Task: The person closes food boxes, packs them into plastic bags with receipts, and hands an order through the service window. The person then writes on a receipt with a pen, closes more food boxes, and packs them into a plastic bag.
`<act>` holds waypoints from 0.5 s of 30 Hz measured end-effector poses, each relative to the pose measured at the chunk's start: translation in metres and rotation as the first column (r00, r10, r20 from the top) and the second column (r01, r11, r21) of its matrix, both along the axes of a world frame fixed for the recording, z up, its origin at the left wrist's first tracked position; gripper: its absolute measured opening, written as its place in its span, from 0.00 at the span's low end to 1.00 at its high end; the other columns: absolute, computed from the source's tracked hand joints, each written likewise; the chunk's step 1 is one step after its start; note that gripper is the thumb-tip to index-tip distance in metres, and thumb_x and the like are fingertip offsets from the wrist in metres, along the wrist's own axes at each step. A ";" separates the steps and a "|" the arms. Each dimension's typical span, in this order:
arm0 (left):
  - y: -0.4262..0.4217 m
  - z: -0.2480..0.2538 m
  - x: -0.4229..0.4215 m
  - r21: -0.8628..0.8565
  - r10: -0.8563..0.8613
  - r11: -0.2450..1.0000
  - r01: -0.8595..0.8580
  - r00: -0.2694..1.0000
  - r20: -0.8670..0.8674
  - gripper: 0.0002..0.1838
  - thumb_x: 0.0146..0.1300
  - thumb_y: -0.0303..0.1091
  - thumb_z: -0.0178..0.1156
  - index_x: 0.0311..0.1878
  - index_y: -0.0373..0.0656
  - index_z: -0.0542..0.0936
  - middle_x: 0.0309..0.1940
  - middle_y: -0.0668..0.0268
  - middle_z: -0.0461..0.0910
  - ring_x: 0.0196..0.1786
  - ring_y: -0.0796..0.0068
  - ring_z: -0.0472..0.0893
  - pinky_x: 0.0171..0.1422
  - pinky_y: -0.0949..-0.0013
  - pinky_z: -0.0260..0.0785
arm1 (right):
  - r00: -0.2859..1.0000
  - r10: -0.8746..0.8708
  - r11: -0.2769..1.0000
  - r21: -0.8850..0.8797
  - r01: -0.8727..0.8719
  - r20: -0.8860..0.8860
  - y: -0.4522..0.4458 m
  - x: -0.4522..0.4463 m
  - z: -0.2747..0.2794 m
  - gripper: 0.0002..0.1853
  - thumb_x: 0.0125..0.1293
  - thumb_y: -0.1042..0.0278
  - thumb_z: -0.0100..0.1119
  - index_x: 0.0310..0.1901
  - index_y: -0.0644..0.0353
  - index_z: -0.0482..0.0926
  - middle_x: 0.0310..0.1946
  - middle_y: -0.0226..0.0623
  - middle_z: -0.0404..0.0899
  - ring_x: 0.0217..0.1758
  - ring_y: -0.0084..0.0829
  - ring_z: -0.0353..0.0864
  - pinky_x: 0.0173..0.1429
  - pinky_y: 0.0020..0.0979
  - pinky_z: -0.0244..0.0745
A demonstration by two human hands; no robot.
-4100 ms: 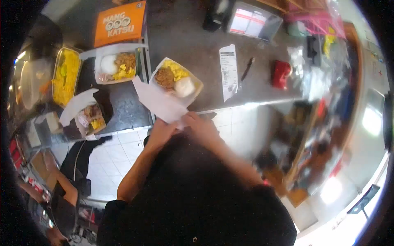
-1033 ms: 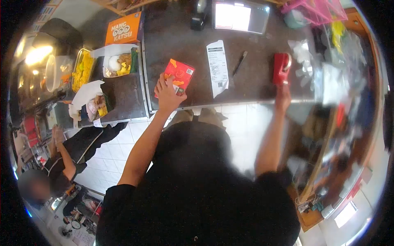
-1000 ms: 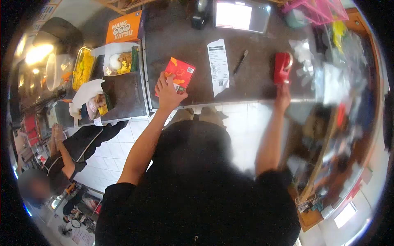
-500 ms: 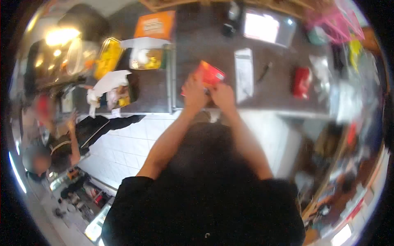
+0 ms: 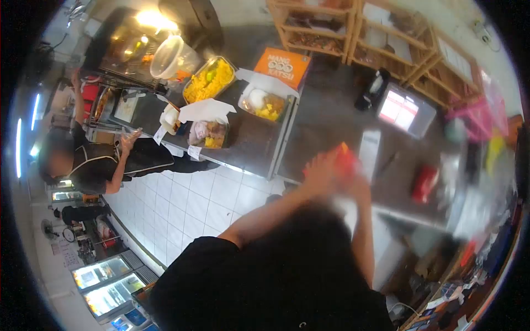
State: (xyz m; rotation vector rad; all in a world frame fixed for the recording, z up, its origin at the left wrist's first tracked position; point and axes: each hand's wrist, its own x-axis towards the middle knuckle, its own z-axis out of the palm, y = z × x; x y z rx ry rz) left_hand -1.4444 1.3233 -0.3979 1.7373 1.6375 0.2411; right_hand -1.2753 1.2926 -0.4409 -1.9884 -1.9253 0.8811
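Fingers [image 5: 312, 163] of my left hand [image 5: 322, 174] lie against the red box [image 5: 347, 160], and my right hand [image 5: 359, 188] is at its near side; on my feed, blur keeps me from telling how far either closes or whether it grips. I see the box over the dark counter [image 5: 326, 129], just beside the receipt [image 5: 370, 149] (red tape dispenser [image 5: 425, 183] farther right).

Cardboard box [image 5: 347, 160], wooden shelves [image 5: 351, 33], smooth tiles [image 5: 171, 207]

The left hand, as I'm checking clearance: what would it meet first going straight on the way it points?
Likely the red box, immediately ahead of the left hand; blur leaves exact contact unclear.
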 end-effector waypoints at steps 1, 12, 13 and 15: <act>-0.004 0.013 0.002 0.020 0.025 0.999 -0.025 1.000 0.003 0.57 0.44 0.52 0.74 0.77 0.58 0.54 0.64 0.46 0.67 0.67 0.43 0.67 0.69 0.40 0.59 | 0.979 0.122 0.991 -0.082 -0.109 0.165 0.000 0.011 -0.011 0.18 0.66 0.50 0.57 0.44 0.56 0.85 0.37 0.47 0.85 0.42 0.44 0.85 0.44 0.46 0.78; 0.012 0.046 0.010 0.074 -0.100 0.993 0.090 0.984 0.145 0.58 0.42 0.47 0.75 0.77 0.52 0.54 0.59 0.47 0.69 0.62 0.44 0.69 0.66 0.44 0.62 | 0.594 -0.345 0.935 -0.212 0.284 -0.727 -0.036 0.006 -0.020 0.35 0.76 0.46 0.45 0.76 0.55 0.50 0.70 0.42 0.61 0.64 0.36 0.69 0.61 0.40 0.71; 0.012 0.049 0.013 0.017 -0.133 0.991 0.132 0.971 0.199 0.59 0.42 0.47 0.75 0.77 0.51 0.53 0.59 0.48 0.69 0.63 0.45 0.68 0.66 0.45 0.62 | 0.685 -0.325 0.945 -0.216 0.244 -0.651 -0.036 0.007 -0.026 0.37 0.77 0.44 0.43 0.78 0.54 0.46 0.75 0.42 0.55 0.70 0.39 0.65 0.67 0.42 0.68; 0.012 0.055 0.024 -0.049 -0.175 0.980 0.195 0.946 0.274 0.59 0.42 0.46 0.75 0.77 0.51 0.53 0.59 0.49 0.69 0.63 0.46 0.68 0.67 0.46 0.62 | -0.039 -0.298 0.936 -0.300 0.185 -0.954 -0.038 0.009 -0.029 0.38 0.76 0.40 0.40 0.77 0.55 0.47 0.75 0.42 0.54 0.75 0.41 0.60 0.72 0.42 0.62</act>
